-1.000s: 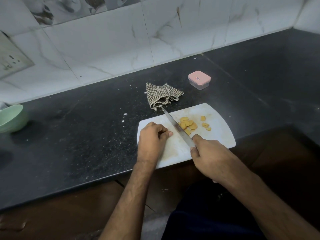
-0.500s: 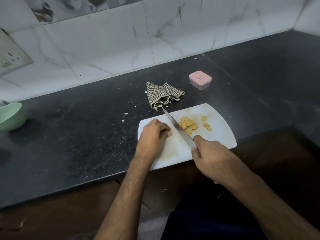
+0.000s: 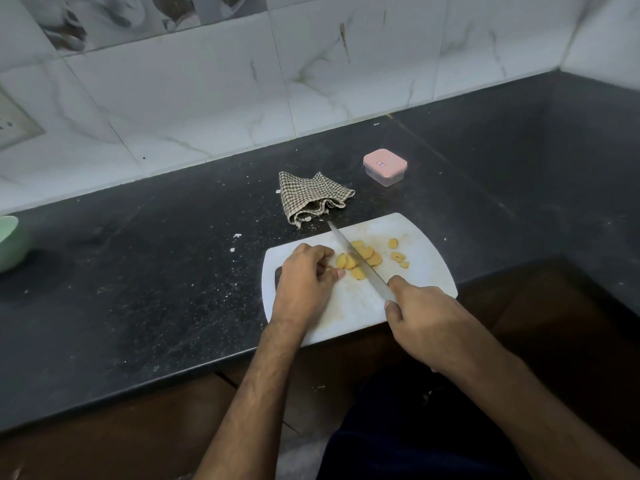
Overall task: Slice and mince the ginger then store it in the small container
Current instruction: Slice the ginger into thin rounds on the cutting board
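Your right hand (image 3: 427, 320) grips the knife (image 3: 358, 263) by its handle, blade laid across the ginger slices (image 3: 360, 259) on the white cutting board (image 3: 426, 268). Your left hand (image 3: 304, 278) rests curled beside the pile; whether it pinches a slice, you cannot tell. The slices look light, firm and likely slippery, so steady them from above. Beyond, on the speckled black counter (image 3: 173, 271), lie a checked cloth (image 3: 311, 197) and the lidded small container (image 3: 385, 167), before a marble-tiled wall (image 3: 311, 81).

Dim, soft overhead light; faint shadows; wide-angle bending at edges.
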Demonstrator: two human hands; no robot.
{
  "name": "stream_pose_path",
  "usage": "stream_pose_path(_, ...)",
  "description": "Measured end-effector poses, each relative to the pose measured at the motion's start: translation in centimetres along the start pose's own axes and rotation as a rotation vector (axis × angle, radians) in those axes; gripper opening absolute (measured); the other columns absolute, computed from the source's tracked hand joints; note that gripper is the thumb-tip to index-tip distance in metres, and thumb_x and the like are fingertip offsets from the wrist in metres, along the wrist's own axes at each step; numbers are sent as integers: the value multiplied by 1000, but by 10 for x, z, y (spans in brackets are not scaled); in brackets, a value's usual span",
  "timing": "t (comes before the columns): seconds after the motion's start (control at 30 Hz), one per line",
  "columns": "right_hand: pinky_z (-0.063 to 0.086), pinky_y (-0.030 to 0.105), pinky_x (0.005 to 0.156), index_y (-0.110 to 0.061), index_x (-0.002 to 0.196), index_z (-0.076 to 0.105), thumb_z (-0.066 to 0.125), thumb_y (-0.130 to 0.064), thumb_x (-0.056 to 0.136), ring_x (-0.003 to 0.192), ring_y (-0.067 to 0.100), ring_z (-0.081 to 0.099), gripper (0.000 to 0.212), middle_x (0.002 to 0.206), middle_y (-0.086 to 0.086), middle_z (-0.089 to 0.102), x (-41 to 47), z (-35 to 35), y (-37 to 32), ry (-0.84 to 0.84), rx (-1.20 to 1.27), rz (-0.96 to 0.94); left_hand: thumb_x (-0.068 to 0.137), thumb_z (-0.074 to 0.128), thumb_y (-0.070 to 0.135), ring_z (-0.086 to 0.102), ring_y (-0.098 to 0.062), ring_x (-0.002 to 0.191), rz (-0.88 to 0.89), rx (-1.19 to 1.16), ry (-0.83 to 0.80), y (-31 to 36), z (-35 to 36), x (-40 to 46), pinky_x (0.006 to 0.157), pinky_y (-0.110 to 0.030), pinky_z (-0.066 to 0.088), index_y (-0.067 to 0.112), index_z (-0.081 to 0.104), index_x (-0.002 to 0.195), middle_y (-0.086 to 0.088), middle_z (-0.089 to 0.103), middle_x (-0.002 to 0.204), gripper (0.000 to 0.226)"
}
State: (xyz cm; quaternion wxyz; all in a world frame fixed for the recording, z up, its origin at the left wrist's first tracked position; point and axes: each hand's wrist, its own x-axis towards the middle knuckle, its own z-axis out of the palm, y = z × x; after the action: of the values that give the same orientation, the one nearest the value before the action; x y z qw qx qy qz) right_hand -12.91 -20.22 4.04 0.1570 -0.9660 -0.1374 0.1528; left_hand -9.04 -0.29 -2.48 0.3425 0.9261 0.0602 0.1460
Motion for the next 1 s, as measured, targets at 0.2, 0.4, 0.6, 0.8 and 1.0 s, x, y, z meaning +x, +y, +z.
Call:
stream_pose_path(0.2, 54, 30, 68, -25, 123, 43, 34, -36, 106, 80, 12, 60, 22, 90, -4, 57, 0, -1, 2, 13, 7, -19, 87, 81, 25, 60, -6, 87, -16, 49, -54, -2, -9, 3, 82, -18, 49, 17, 76, 114, 5, 60, 101, 29)
stream_pose_path(0.4, 57, 36, 80, -26, 125, 42, 35, -37, 106, 88, 15, 61, 24, 95, -4, 59, 0, 2, -1, 2, 6, -49, 89, 79, 19, 58, 1, 81, -20, 49, -78, -4, -13, 4, 70, -2, 42, 18, 77, 105, 8, 61, 96, 16)
stream_pose_path(0.6, 58, 35, 83, -26, 130, 43, 37, -36, 105, 92, 15, 62, 27, 104, -3, 60, 5, 10, -1, -2, 0, -32, 90, 78, 16, 58, 3, 80, -23, 40, -83, -5, -16, 3, 70, -2, 42, 19, 77, 112, 10, 65, 98, 22)
stream_pose_path(0.8, 58, 35, 83, -25, 131, 41, 36, -35, 106, 90, 14, 62, 27, 100, -5, 58, 5, 9, -3, 1, 19, -41, 89, 79, 18, 62, -3, 83, -51, -15, -32, -6, -18, -3, 78, -14, 52, 18, 75, 114, 8, 68, 97, 26)
stream_pose_path(1.0, 58, 36, 81, -26, 130, 40, 36, -36, 105, 88, 15, 62, 27, 97, -5, 59, 3, 12, -4, 41, 13, -49, 90, 78, 24, 61, -3, 86, -42, -4, 39, -4, -14, -11, 81, -19, 53, 20, 77, 101, 9, 63, 97, 12)
